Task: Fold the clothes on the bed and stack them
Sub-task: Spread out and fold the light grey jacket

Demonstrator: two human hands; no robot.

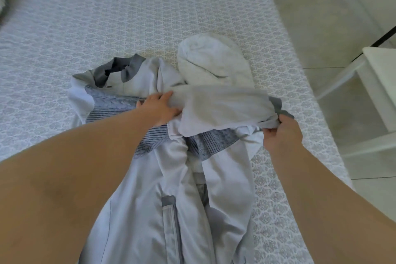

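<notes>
Stretching across mid-frame, the jacket's sleeve (222, 107) runs between hands: right hand (280, 133) pinching its cuff, left hand (159, 108) gripping its inner end.

A jacket (171, 188) is spread on the bed (107, 17), hood (212, 60) at the far end. One sleeve (225, 105) is laid across its chest. A chair (377, 92) is seen right of the bed.

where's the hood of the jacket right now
In the head view, the hood lies on the bed right of centre, beyond the sleeve held by both hands, beside the grey collar.
</notes>
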